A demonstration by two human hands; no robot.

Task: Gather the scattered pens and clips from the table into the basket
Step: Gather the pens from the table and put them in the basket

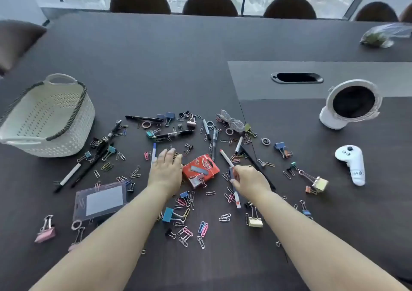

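A dark meeting table [156, 67] seen from above, strewn with stationery. At far left, a white perforated basket [66, 144] with a dark braided rim stands on the table, nothing visible inside it. Just beside it lie black pens and a white marker [69, 175]; nearer the viewer are a pink binder clip [45, 232] and a clear badge holder [100, 200] with a blank white card. Left of centre, the left hand [166, 170] is spread palm down, fingers straight, over small clips, holding nothing; a white pen with a blue tip [153, 152] lies just beside it. Between the hands sits a red cardboard box [200, 170] with white printed characters too small to read. Coloured paper clips [204, 228] and binder clips are scattered all round the arms. The right hand [250, 179] has its fingers curled, pinching the dark blue end of a white pen [236, 198] banded in red. A red-tipped pen [226, 158] lies just beyond it. Farther right are a coiled grey cable [233, 121], a round white device [350, 103] and a white handheld controller [352, 163] with illegible dark lettering.
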